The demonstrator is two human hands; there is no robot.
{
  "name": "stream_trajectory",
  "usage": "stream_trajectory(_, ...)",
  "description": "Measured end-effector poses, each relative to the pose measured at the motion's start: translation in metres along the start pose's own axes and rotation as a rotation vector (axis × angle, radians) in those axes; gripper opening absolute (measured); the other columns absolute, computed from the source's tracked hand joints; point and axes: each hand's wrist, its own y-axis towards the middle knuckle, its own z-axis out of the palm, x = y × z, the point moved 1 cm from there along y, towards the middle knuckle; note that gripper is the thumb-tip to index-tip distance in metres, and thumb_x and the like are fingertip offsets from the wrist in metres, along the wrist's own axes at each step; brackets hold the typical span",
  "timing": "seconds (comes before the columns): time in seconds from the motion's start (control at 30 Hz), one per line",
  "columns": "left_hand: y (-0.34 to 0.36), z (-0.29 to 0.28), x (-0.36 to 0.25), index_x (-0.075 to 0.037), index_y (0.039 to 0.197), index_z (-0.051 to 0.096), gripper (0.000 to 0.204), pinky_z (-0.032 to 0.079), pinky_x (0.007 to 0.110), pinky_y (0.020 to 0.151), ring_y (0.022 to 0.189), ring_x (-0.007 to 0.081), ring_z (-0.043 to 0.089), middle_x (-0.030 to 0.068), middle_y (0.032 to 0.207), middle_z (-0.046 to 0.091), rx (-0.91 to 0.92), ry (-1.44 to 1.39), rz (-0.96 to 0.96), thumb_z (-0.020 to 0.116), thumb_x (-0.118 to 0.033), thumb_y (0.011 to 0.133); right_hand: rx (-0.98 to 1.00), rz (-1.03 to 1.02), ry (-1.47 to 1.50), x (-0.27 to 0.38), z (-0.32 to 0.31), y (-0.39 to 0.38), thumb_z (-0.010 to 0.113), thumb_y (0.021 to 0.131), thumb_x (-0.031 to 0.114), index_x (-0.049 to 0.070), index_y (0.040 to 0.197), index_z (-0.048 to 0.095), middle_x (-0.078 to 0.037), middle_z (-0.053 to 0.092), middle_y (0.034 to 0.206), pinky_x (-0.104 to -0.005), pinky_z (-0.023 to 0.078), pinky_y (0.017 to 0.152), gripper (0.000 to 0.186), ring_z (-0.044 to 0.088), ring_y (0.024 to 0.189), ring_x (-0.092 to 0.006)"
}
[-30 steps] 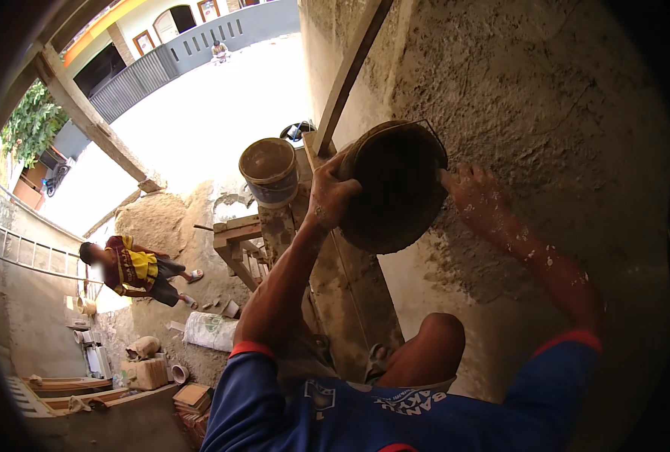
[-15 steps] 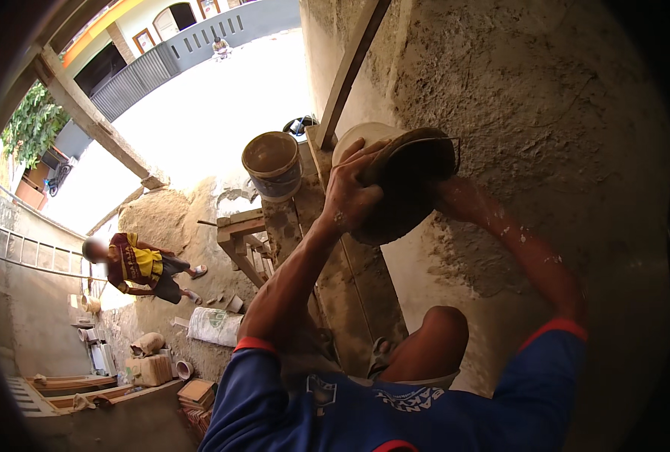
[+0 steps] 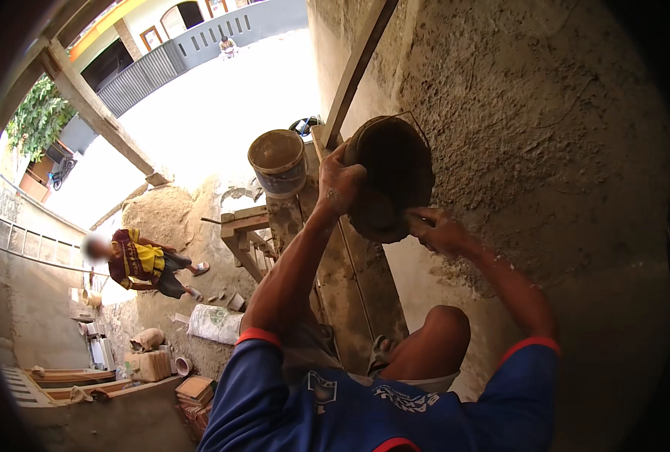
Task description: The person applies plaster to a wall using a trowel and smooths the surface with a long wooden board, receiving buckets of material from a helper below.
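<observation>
Deep shadow fills the tilted bucket (image 3: pixel 395 154), so I can't make out its contents or name the faint round patch (image 3: pixel 378 209) inside. Its wall hides most fingers of the left hand (image 3: pixel 340 183), and I can't tell whether the right hand (image 3: pixel 440 232) grips anything. The left arm (image 3: pixel 286 279) covers an end of the white sack (image 3: pixel 213 324). A co-worker's head (image 3: pixel 97 247) is blurred; a person seated far off (image 3: pixel 228 47) is too small to read. My lower edge crops the blue shirt (image 3: pixel 440 422).

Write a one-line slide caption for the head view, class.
Left hand gripping a tilted bucket, right hand at its lower edge, before a rough wall.
</observation>
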Motion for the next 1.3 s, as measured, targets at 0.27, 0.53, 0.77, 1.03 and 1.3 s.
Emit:
stream_trajectory(0.27, 0.012, 0.003, -0.010, 0.006, 0.104, 0.058, 0.038, 0.051, 0.026, 0.064, 0.071, 0.0148, 0.061, 0.0082, 0.081, 0.064, -0.101, -0.213, -0.002, 0.052, 0.004, 0.066, -0.096, -0.144, -0.040, 0.017, -0.036, -0.038, 0.063, 0.081, 0.021, 0.004, 0.124, 0.050, -0.001, 0.054, 0.066, -0.0230, 0.040, 0.044, 0.047, 0.046, 0.049, -0.0052)
stream_trajectory(0.53, 0.008, -0.010, 0.006, 0.003, 0.099, 0.060, 0.034, 0.050, 0.024, 0.064, 0.069, 0.0133, 0.060, 0.0070, 0.084, 0.064, -0.178, -0.272, -0.049, 0.051, 0.005, 0.066, -0.332, -0.225, -0.534, 0.107, -0.096, -0.126, 0.071, 0.069, 0.019, 0.009, 0.115, 0.048, -0.007, 0.055, 0.090, -0.0317, 0.045, 0.067, 0.053, 0.053, 0.078, -0.0150)
stream_trajectory(0.77, 0.010, -0.011, 0.006, 0.002, 0.095, 0.061, 0.031, 0.049, 0.024, 0.062, 0.065, 0.0126, 0.059, 0.0056, 0.079, 0.063, -0.158, -0.299, -0.055, 0.051, 0.005, 0.066, -0.343, -0.394, -0.576, 0.198, -0.105, -0.198, 0.072, 0.066, 0.015, 0.004, 0.110, 0.054, -0.008, 0.056, 0.088, -0.0307, 0.046, 0.067, 0.049, 0.055, 0.077, -0.0154)
stream_trajectory(1.03, -0.009, 0.002, -0.001, 0.003, 0.099, 0.059, 0.034, 0.049, 0.024, 0.061, 0.064, 0.0132, 0.059, 0.0062, 0.080, 0.062, -0.150, -0.277, -0.141, 0.052, 0.004, 0.065, -1.085, -0.179, -0.578, 0.147, -0.236, -0.186, 0.056, 0.084, 0.027, 0.004, 0.130, 0.041, -0.015, 0.061, 0.095, -0.0242, 0.050, 0.048, 0.054, 0.055, 0.056, -0.0120)
stream_trajectory(1.3, 0.004, 0.013, 0.003, 0.005, 0.103, 0.057, 0.037, 0.051, 0.024, 0.061, 0.066, 0.0146, 0.061, 0.0076, 0.084, 0.063, -0.069, -0.373, -0.086, 0.051, 0.004, 0.067, -0.887, 0.068, -0.299, 0.150, -0.168, -0.198, 0.051, 0.082, 0.016, 0.005, 0.135, 0.035, -0.005, 0.054, 0.084, -0.0243, 0.045, 0.049, 0.056, 0.051, 0.057, -0.0078)
